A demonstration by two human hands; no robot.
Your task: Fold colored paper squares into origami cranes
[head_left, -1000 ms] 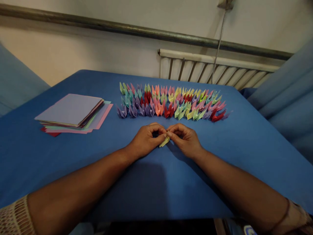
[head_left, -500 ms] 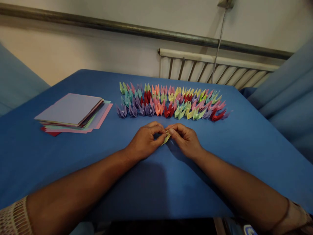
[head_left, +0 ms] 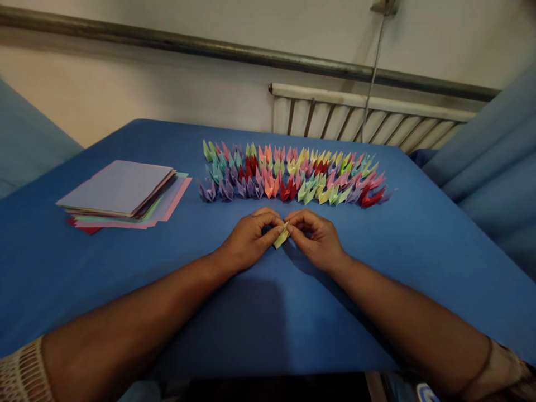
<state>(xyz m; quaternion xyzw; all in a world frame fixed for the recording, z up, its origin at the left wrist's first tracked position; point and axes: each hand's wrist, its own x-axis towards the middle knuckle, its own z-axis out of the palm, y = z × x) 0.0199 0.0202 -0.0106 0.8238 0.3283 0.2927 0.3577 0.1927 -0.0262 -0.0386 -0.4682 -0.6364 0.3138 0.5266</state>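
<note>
My left hand (head_left: 251, 237) and my right hand (head_left: 316, 237) meet at the middle of the blue table (head_left: 125, 268). Both pinch a small folded piece of yellow-green paper (head_left: 281, 238) between thumb and fingers, just above the cloth. Most of the piece is hidden by my fingertips. Just beyond my hands stand rows of several small folded paper pieces (head_left: 288, 173) in purple, red, orange, green, pink and yellow.
A stack of flat coloured paper sheets (head_left: 123, 192), lilac on top, lies at the left of the table. A radiator (head_left: 368, 120) and a pipe run along the wall behind. Blue fabric hangs at the right edge (head_left: 494, 162).
My hands have stayed in place; the fingers shifted slightly on the folded piece, which now tilts a little differently between them.
</note>
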